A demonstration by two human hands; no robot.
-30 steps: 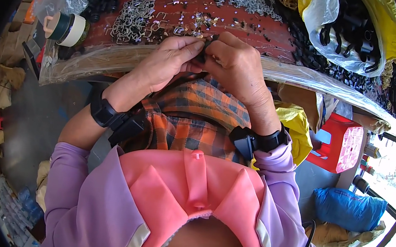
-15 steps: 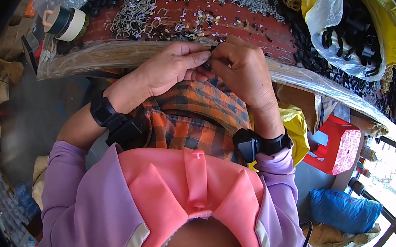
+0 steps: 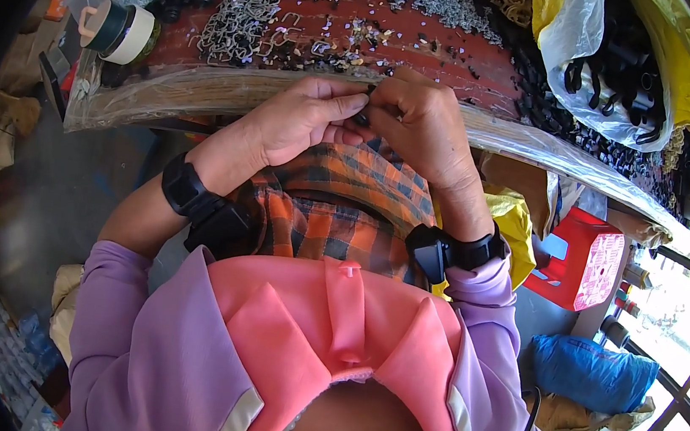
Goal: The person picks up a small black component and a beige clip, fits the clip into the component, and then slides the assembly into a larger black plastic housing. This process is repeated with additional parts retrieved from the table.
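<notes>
One small black fitting [image 3: 362, 119] is pinched by left hand [image 3: 309, 118] and right hand [image 3: 420, 120], between their fingertips, equally near both, long axis finger-hidden.

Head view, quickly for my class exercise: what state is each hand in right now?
Left hand: closed, pinching a small black piece.
Right hand: curled closed on the same small black piece, its fingertips partly hidden.
</notes>
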